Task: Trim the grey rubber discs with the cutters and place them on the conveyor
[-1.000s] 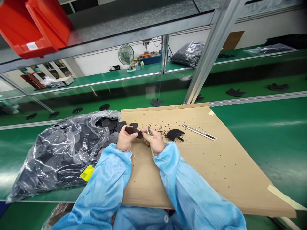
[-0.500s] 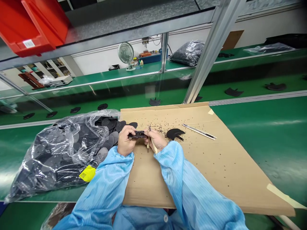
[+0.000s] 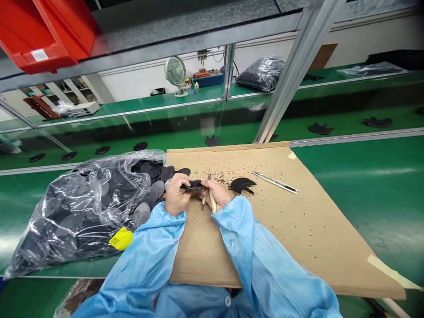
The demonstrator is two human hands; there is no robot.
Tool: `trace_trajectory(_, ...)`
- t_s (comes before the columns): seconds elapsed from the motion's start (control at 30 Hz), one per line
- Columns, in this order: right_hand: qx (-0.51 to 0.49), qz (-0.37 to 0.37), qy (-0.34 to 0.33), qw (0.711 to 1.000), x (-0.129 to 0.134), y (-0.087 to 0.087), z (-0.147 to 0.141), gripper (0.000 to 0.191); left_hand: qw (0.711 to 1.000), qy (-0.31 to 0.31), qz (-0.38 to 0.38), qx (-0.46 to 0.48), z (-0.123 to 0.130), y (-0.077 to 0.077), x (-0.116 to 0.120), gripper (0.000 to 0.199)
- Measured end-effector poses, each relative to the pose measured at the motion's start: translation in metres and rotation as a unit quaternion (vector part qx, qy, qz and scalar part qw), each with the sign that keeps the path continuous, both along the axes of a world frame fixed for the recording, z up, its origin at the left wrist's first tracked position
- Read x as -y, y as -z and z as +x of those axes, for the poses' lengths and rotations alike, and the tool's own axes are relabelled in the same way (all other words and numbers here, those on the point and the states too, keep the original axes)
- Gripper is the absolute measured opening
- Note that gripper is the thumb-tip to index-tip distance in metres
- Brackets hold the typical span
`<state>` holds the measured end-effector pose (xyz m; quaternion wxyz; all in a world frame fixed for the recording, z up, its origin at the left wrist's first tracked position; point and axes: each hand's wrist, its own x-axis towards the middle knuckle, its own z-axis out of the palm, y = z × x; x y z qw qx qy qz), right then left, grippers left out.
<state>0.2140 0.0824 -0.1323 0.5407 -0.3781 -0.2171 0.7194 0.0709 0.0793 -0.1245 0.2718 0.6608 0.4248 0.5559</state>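
Note:
My left hand [image 3: 177, 194] is closed around a dark plastic part [image 3: 194, 185], held above the cardboard. My right hand [image 3: 217, 194] meets it from the other side, its fingertips at the part's right end. In the right hand's grip sits a pair of nippers [image 3: 213, 202] with cream handles, jaws pointing away from me. Just right of that hand, a curved black plastic piece [image 3: 243, 184] lies on the cardboard sheet [image 3: 265, 251]. Small black scraps [image 3: 218, 170] are scattered beyond and around the hands.
A clear plastic bag [image 3: 82, 212] full of flat black discs [image 3: 154, 192] spills open at the left. A slim utility knife [image 3: 276, 182] lies on the cardboard to the right. Behind, several black pieces rest on a green belt [image 3: 185, 132]; a metal post [image 3: 288, 79] rises there.
The dark part has turned a little in my fingers, and the nippers' handles have swung slightly. Both hands stay in nearly the same place; the camera view has shifted slightly.

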Motion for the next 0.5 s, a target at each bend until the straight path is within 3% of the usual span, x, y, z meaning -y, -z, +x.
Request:
trace_trajectory(0.1,-0.002,0.022,0.027,0.999,0.0,-0.001,-0.002,0.023,0.994,-0.074,-0.039,0.066,0.004,0.001,-0.002,0.021)
trace_trajectory(0.23,0.07,0.064,0.137,0.986,0.002,0.0,-0.005,0.033,0.977,-0.182,-0.092,0.069,0.007,-0.006,-0.013,0.037)
trace_trajectory(0.37,0.132,0.16,0.199,0.958,0.008,0.003,-0.012,0.045,0.98,-0.175,-0.049,-0.086,0.002,-0.035,-0.05,0.027)
trace_trajectory(0.5,0.221,0.195,0.178,0.939,0.016,0.005,-0.019,0.043,0.929,-0.201,0.042,-0.308,-0.001,-0.067,-0.12,0.03)
